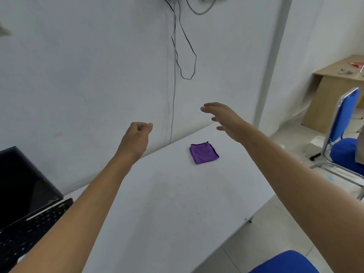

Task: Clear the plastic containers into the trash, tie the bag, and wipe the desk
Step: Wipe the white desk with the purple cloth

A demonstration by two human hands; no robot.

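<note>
One folded purple cloth (203, 153) lies toward the white counter's (167, 203) far side. The left grip (137, 136) is curled and empty, the right grip (224, 121) spread. The cloth is likely soft and light, so pinch a folded edge.

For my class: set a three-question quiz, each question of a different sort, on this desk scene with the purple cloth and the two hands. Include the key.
1. True or false: the purple cloth lies folded on the desk, and neither hand touches it.
2. Multiple choice: the right hand is A) gripping the cloth, B) open with fingers stretched out, C) flat on the desk.
3. Fill in: the left hand has its fingers ____ into a loose fist.
Key: 1 true; 2 B; 3 curled.
</note>
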